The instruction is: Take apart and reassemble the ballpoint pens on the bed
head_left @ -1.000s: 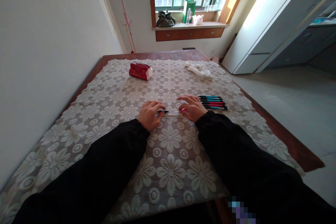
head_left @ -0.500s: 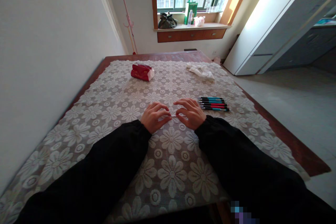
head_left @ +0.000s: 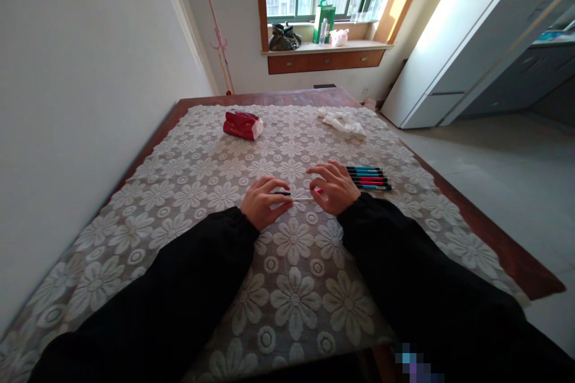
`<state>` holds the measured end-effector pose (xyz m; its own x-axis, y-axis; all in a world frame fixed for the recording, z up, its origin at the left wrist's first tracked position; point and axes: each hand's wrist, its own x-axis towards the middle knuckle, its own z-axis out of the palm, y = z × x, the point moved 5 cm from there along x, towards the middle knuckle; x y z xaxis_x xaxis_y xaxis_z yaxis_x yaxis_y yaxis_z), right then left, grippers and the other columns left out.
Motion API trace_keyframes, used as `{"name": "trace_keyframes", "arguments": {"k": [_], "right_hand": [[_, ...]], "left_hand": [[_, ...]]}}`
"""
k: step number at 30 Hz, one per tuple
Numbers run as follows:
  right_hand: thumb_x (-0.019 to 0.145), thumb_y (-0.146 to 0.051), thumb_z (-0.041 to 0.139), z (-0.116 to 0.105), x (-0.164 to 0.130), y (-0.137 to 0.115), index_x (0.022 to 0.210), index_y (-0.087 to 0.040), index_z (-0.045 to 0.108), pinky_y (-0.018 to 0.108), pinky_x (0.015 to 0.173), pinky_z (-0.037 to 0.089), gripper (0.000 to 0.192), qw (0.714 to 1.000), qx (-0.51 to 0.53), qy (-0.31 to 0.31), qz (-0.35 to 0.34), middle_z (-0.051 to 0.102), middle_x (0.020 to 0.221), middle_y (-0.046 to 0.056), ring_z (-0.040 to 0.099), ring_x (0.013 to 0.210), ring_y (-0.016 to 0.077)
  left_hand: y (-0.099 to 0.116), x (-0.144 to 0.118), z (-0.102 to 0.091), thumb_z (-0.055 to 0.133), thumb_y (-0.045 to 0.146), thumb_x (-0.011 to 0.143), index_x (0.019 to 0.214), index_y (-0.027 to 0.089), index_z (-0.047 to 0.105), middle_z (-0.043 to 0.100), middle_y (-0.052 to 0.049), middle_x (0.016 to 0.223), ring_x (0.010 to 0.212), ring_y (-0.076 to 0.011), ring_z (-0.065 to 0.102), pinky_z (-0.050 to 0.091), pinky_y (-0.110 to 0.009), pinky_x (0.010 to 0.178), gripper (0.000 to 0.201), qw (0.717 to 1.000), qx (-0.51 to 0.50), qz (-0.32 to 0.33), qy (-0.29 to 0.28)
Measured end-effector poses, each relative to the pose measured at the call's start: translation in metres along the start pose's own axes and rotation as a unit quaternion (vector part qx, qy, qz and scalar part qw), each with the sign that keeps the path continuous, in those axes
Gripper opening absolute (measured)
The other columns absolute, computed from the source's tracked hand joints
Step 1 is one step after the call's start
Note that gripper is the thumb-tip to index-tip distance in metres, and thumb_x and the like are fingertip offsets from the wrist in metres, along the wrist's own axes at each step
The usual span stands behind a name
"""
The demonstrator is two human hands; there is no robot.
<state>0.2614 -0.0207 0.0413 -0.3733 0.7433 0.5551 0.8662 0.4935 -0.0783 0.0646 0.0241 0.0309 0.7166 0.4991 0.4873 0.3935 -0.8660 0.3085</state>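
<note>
I see a thin pen (head_left: 300, 196) near the middle of the frame, lying crosswise just above the lace cloth. Its left end is black, its middle pale and slim, its right end red. Both ends are pinched in fingertips, so only the short middle stretch shows clearly.

Tablecloth (head_left: 202, 191) – white floral lace; pens (head_left: 369, 178) – teal, red; sleeves (head_left: 179, 287) black.

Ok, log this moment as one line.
left hand: holds pen tip | right hand: holds pen barrel | thin refill between | pens beside right hand
</note>
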Motion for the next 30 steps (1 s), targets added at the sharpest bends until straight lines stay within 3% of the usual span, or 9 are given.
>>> {"name": "trace_keyframes", "arguments": {"k": [6, 12, 17, 23, 30], "right_hand": [[0.090, -0.024, 0.068, 0.008, -0.002, 0.007, 0.085, -0.025, 0.071, 0.051, 0.110, 0.037, 0.005, 1.000, 0.005, 0.012, 0.025, 0.071, 0.124, 0.005, 0.059, 0.118, 0.0272], [0.090, -0.029, 0.071, 0.020, -0.005, 0.004, 0.082, -0.027, 0.075, 0.051, 0.108, 0.037, 0.009, 1.000, 0.023, 0.000, 0.020, 0.070, 0.126, 0.003, 0.059, 0.118, 0.0270], [0.092, -0.026, 0.067, 0.013, -0.004, 0.009, 0.083, -0.026, 0.074, 0.047, 0.104, 0.041, 0.010, 0.999, 0.013, 0.041, 0.025, 0.071, 0.122, 0.003, 0.058, 0.115, 0.0263], [0.086, -0.017, 0.063, -0.001, -0.002, 0.009, 0.078, -0.024, 0.065, 0.044, 0.099, 0.044, 0.011, 0.996, 0.050, 0.072, 0.019, 0.073, 0.113, 0.004, 0.061, 0.108, 0.0244], [0.074, -0.016, 0.064, 0.007, -0.005, 0.002, 0.085, -0.023, 0.065, 0.052, 0.105, 0.040, 0.013, 0.996, 0.074, -0.019, -0.042, 0.067, 0.128, 0.008, 0.054, 0.125, 0.0310]], "left_hand": [[0.006, -0.001, 0.006, 0.067, 0.041, 0.094, 0.096, 0.038, 0.081, 0.069, 0.002, 0.130, 0.122, -0.0252, 0.054, 0.045, -0.045, 0.100, 0.014, 0.997, 0.035, 0.054, -0.033], [0.005, -0.003, 0.006, 0.070, 0.036, 0.091, 0.106, 0.035, 0.079, 0.065, 0.001, 0.136, 0.124, -0.0279, 0.053, 0.045, -0.048, 0.101, 0.017, 0.996, 0.029, 0.080, -0.019], [0.007, 0.000, -0.001, 0.065, 0.017, 0.080, 0.118, 0.026, 0.072, 0.066, -0.004, 0.131, 0.124, -0.0285, 0.053, 0.044, -0.048, 0.105, 0.039, 0.999, 0.013, 0.030, -0.016], [0.006, 0.001, 0.000, 0.064, 0.014, 0.073, 0.118, 0.023, 0.068, 0.064, -0.006, 0.131, 0.126, -0.0303, 0.052, 0.044, -0.049, 0.105, 0.046, 0.999, 0.008, -0.004, -0.034], [-0.001, -0.001, 0.000, 0.060, 0.005, 0.072, 0.107, 0.024, 0.069, 0.067, -0.004, 0.123, 0.121, -0.0275, 0.054, 0.045, -0.048, 0.102, 0.041, 0.999, 0.005, -0.037, -0.001]]}}
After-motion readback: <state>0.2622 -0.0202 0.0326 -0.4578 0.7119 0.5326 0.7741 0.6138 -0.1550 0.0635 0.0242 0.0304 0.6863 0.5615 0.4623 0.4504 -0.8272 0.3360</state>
